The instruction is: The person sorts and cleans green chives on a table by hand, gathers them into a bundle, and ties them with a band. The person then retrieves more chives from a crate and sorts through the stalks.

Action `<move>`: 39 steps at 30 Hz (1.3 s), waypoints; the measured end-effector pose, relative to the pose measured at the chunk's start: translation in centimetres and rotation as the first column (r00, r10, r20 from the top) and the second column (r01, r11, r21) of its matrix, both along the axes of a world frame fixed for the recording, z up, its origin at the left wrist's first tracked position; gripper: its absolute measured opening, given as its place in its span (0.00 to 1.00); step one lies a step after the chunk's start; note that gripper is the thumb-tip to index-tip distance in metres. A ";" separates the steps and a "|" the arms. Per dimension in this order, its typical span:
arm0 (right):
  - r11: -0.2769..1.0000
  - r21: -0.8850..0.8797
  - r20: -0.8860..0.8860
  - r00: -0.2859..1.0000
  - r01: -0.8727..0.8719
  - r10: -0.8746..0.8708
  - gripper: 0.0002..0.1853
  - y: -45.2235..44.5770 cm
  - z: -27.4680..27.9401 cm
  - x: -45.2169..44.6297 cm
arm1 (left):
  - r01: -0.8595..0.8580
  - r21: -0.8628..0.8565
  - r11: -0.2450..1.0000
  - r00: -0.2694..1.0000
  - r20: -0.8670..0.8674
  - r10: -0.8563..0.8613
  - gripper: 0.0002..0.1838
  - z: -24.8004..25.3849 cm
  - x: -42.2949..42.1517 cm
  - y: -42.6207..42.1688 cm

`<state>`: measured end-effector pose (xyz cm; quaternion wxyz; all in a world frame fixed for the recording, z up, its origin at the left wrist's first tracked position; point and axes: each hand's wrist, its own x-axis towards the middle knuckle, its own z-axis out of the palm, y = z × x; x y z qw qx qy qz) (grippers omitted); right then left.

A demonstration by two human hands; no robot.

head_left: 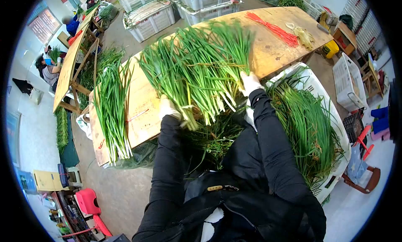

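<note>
A wide spread of long green stalks [197,66] lies across the wooden table [272,53], white ends toward me. My left hand [169,108], in a pale glove, is at the spread's left edge, fingers wrapped round some stalks. At the right edge my gloved right hand [250,83] is closed on stalks too, their tops blurred. A separate neat bundle [112,112] rests on the table to the left. Red ties [274,29] and a pale glove [302,35] lie at the table's far right.
Right of me stands a white crate [333,112] full of green stalks. Loose greens [213,137] hang below the table edge. White crates [153,22] are stacked beyond the table. People sit by another wooden table [69,70] at the far left.
</note>
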<state>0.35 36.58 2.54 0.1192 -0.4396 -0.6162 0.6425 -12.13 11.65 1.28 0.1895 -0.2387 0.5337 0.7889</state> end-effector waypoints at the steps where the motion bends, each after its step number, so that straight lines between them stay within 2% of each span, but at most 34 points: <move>1: 0.998 0.058 0.049 0.999 0.017 -0.020 0.28 -1.5 0.1 -0.4 | 0.007 0.010 1.000 1.000 0.001 -0.007 0.09 4.2 3.2 1.1; 3: 0.984 0.051 0.140 0.977 -0.169 0.161 0.29 -4.5 3.0 0.4 | 0.060 0.095 0.994 0.992 -0.113 -0.050 0.09 -0.5 2.1 2.5; 5: 0.949 0.219 0.197 0.963 -0.226 0.184 0.30 -5.0 -1.8 -0.8 | 0.141 -0.057 0.988 0.955 -0.256 -0.151 0.09 -3.1 2.6 3.8; 6: 0.961 0.154 0.025 0.973 -0.232 0.231 0.30 -5.5 -2.5 -1.3 | 0.230 0.036 0.973 0.951 -0.220 -0.217 0.09 -2.5 2.9 3.9; 7: 0.978 0.103 -0.084 0.978 -0.181 0.190 0.21 -5.8 -3.2 -1.4 | 0.313 0.123 0.942 0.940 -0.185 -0.288 0.10 -1.9 3.1 4.1; 8: 0.971 -0.064 -0.258 0.944 -0.229 0.206 0.19 -5.7 -3.8 -1.0 | 0.287 0.285 0.915 0.950 -0.207 -0.234 0.10 -1.3 3.5 4.5; 9: 0.930 -0.215 -0.427 0.885 -0.299 0.186 0.17 -6.0 -2.9 -0.8 | 0.260 0.440 0.859 0.959 -0.220 -0.177 0.10 1.4 4.4 4.8; 10: 0.959 -0.181 -0.356 0.924 -0.217 0.142 0.15 -6.0 -2.6 -1.3 | 0.345 0.315 0.885 0.926 -0.267 -0.266 0.10 3.3 4.3 4.0; 11: 0.867 -0.369 -0.547 0.833 -0.334 0.088 0.17 -6.1 -2.5 -1.2 | 0.380 0.406 0.831 0.891 -0.403 -0.211 0.11 3.6 3.9 4.6; 12: 0.933 -0.133 -0.600 0.777 -0.333 0.192 0.20 -6.4 -2.7 -1.4 | 0.396 -0.136 0.908 0.644 -0.664 -0.380 0.11 3.9 3.7 4.0; 14: 0.890 -0.032 -0.304 0.853 -0.454 0.424 0.32 -5.0 -2.6 -0.1 | 0.359 -0.368 0.858 0.690 -0.515 -0.509 0.11 5.0 3.2 2.7; 15: 0.631 0.434 0.226 0.756 -0.643 0.615 0.37 -4.2 0.8 1.2 | 0.402 -0.051 0.914 0.899 -0.168 -0.405 0.11 7.0 3.4 2.3; 16: 0.586 0.580 0.385 0.825 -0.565 0.414 0.35 -3.7 0.9 1.9 | 0.368 -0.035 0.929 0.901 -0.233 -0.365 0.12 5.1 2.1 1.2; 17: 0.740 0.186 0.346 0.748 -0.646 0.566 0.34 -2.5 2.8 2.5 | 0.338 -0.019 0.941 0.898 -0.294 -0.328 0.13 3.1 1.2 -0.2; 18: 0.607 0.370 0.383 0.711 -0.703 0.590 0.30 -0.9 2.4 2.8 | 0.235 0.011 0.972 0.938 -0.266 -0.224 0.19 4.4 2.5 -0.5; 19: 0.444 0.545 0.432 0.692 -0.711 0.579 0.27 0.2 2.9 3.1 | 0.267 -0.077 0.961 0.894 -0.354 -0.276 0.24 3.7 2.5 -1.3; 20: 0.424 0.614 0.468 0.740 -0.666 0.484 0.24 1.0 3.6 3.3 | 0.279 -0.167 0.946 0.841 -0.433 -0.324 0.31 3.0 2.5 -2.1; 21: 0.393 0.683 0.489 0.785 -0.615 0.379 0.21 1.2 5.2 3.3 | 0.086 -0.225 0.971 0.838 -0.510 -0.192 0.33 3.7 3.5 -1.5; 22: 0.425 0.720 0.372 0.822 -0.548 0.430 0.19 1.1 6.7 2.6 | -0.014 -0.412 0.911 0.674 -0.676 -0.296 0.31 3.9 4.1 -1.3; 23: 0.460 0.746 0.251 0.843 -0.482 0.476 0.17 0.8 7.7 1.4 | -0.143 -0.400 0.905 0.416 -0.854 -0.312 0.31 3.0 3.4 -0.5; 24: 0.566 0.698 0.094 0.840 -0.438 0.534 0.16 0.5 7.7 0.0 | -0.114 -0.379 0.918 0.055 -0.925 -0.376 0.29 3.0 2.7 0.6; 25: 0.419 0.795 0.168 0.823 -0.439 0.543 0.16 -0.4 8.1 -1.7 | -0.065 -0.491 0.869 -0.164 -0.854 -0.494 0.25 3.4 3.1 1.7; 26: 0.369 0.824 0.170 0.808 -0.430 0.564 0.16 -0.8 7.2 -3.9 | -0.014 -0.588 0.809 -0.381 -0.745 -0.548 0.22 3.8 3.5 2.8; 27: 0.356 0.759 0.318 0.788 -0.545 0.527 0.18 -2.5 8.3 -5.4 | 0.031 -0.772 0.635 -0.455 -0.577 -0.678 0.17 4.9 5.0 4.0; 29: 0.111 0.784 0.540 0.758 -0.611 0.364 0.17 -4.0 7.2 -8.0 | -0.228 -0.892 0.391 -0.498 -0.238 -0.834 0.17 5.8 7.6 6.1; 31: -0.052 0.717 0.676 0.675 -0.695 0.296 0.15 -3.7 5.8 -10.1 | -0.342 -0.935 0.095 -0.471 0.083 -0.878 0.25 5.5 7.8 6.3; 32: -0.020 0.745 0.652 0.722 -0.667 0.233 0.13 -2.7 3.7 -12.0 | -0.304 -0.922 0.239 -0.458 -0.078 -0.885 0.32 2.8 7.4 6.5; 33: 0.097 0.805 0.533 0.785 -0.586 0.316 0.13 -2.5 5.1 -11.0 | -0.252 -0.948 0.192 -0.468 -0.055 -0.882 0.35 3.3 7.2 6.2; 35: 0.392 0.817 0.234 0.865 -0.422 0.443 0.14 -0.3 4.8 -10.9 | -0.210 -0.940 0.267 -0.477 -0.140 -0.868 0.36 2.7 7.1 5.8; 36: 0.440 0.831 0.092 0.865 -0.340 0.493 0.13 -0.3 5.8 -9.5 | -0.234 -0.951 0.204 -0.461 -0.077 -0.884 0.36 3.2 7.2 5.5; 37: 0.510 0.812 -0.051 0.838 -0.282 0.544 0.12 -0.9 6.8 -7.9 | -0.229 -0.951 0.209 -0.460 -0.084 -0.884 0.36 3.1 7.2 5.5; 38: 0.565 0.738 -0.099 0.769 -0.369 0.631 0.12 -1.3 7.9 -6.2 | -0.219 -0.952 0.212 -0.459 -0.091 -0.884 0.35 3.0 7.2 5.4; 39: 0.567 0.707 -0.133 0.708 -0.422 0.693 0.14 -1.8 8.1 -4.5 | -0.211 -0.953 0.216 -0.457 -0.100 -0.884 0.35 2.8 7.1 5.4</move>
